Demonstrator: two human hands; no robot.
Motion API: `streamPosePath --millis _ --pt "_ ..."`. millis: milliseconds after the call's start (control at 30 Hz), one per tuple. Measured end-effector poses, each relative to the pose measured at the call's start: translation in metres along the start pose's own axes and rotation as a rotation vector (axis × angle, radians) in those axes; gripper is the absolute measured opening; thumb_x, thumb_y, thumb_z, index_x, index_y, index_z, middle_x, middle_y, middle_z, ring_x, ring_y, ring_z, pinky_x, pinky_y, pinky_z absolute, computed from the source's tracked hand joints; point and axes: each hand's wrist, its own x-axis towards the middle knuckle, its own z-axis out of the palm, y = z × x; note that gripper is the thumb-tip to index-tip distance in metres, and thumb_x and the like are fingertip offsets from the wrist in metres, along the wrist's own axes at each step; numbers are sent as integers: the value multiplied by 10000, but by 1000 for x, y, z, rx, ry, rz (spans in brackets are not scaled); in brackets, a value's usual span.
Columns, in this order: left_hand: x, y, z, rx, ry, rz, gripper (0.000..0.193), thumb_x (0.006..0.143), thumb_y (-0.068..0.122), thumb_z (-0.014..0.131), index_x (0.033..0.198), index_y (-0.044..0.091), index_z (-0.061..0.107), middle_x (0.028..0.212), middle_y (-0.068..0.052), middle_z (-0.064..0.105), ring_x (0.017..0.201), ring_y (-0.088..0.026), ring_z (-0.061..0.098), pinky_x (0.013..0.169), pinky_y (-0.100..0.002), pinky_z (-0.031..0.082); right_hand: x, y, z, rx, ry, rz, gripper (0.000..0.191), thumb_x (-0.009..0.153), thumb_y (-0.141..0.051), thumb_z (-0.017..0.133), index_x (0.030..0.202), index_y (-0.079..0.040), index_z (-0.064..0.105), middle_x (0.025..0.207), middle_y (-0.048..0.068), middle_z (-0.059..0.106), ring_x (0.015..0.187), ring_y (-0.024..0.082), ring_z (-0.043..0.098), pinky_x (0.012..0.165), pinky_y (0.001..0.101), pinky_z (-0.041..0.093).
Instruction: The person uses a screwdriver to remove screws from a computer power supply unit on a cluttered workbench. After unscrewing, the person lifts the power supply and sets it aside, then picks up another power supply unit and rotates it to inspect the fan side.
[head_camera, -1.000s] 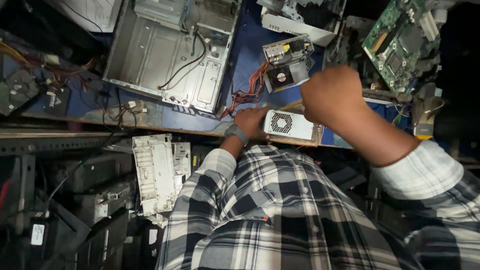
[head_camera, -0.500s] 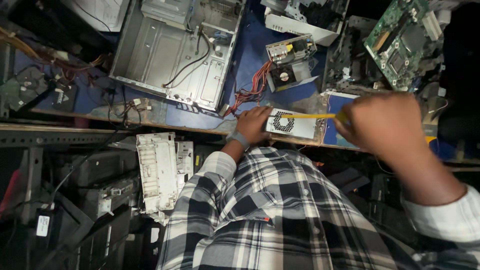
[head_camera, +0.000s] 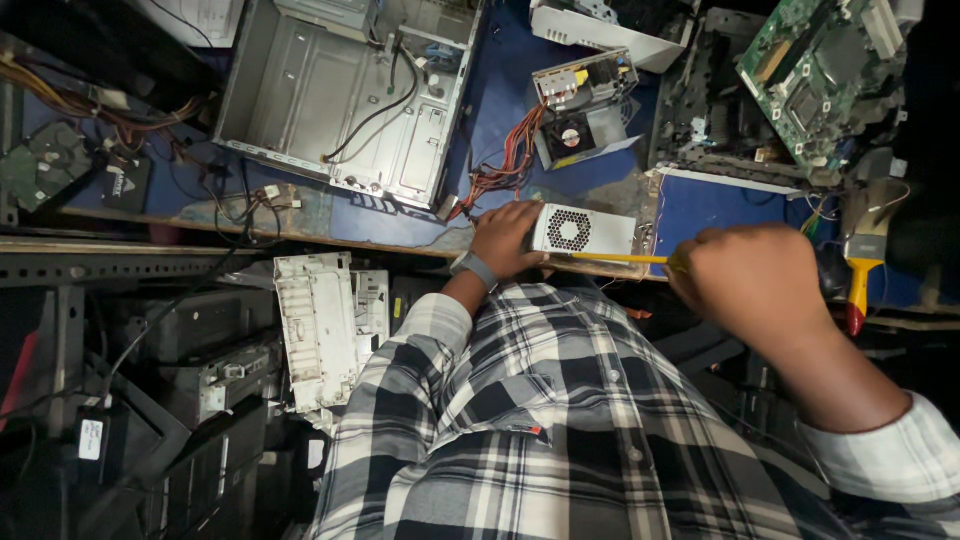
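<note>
My right hand (head_camera: 765, 285) had swung down, fingers clamped on the yellow screwdriver (head_camera: 610, 258); my left hand (head_camera: 507, 238) kept gripping the grey power box (head_camera: 585, 231).

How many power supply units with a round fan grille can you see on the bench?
2: a silver one under the left hand at the bench edge, another opened one behind it. Others may be hidden.

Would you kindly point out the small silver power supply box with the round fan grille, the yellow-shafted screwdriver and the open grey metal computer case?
small silver power supply box (head_camera: 590, 232), head view, top face beside the grille.
yellow-shafted screwdriver (head_camera: 612, 258), head view, mid shaft.
open grey metal computer case (head_camera: 300, 95), head view, bare inner floor panel.
</note>
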Motion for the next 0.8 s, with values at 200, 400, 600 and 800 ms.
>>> streamPosePath --millis 200,400,600,800 --pt "0 -1 3 -13 7 1 947 763 522 821 1535 149 419 1539 -109 494 1448 -317 416 1130 -550 311 0 0 -2 -17 -8 10 326 851 -350 700 579 -175 659 598 50 632 498 250 620 448 378 453" --pt "-2 8 -3 -4 -7 -30 965 750 532 824 1537 155 412 1539 -116 491 1452 -318 408 1141 -542 302 -1 -2 -1 10 -43 14 330 836 -411 722 612 -171 684 600 43 638 511 251 633 451 381 459" --pt "-2 14 -8 -18 -24 -53 964 747 520 836 1538 167 413 1533 -117 489 1457 -316 403 1152 -555 285 -1 -2 0 6 -28 6 327 831 -405 730 608 -171 684 612 37 639 518 250 640 444 379 457" --pt "-4 12 -1 -28 -12 -59 966 733 506 851 1531 171 422 1529 -115 497 1451 -318 407 1151 -550 280 -1 -13 -1 31 -112 65 217 858 -308 689 714 -146 696 714 67 674 573 274 686 484 408 517"
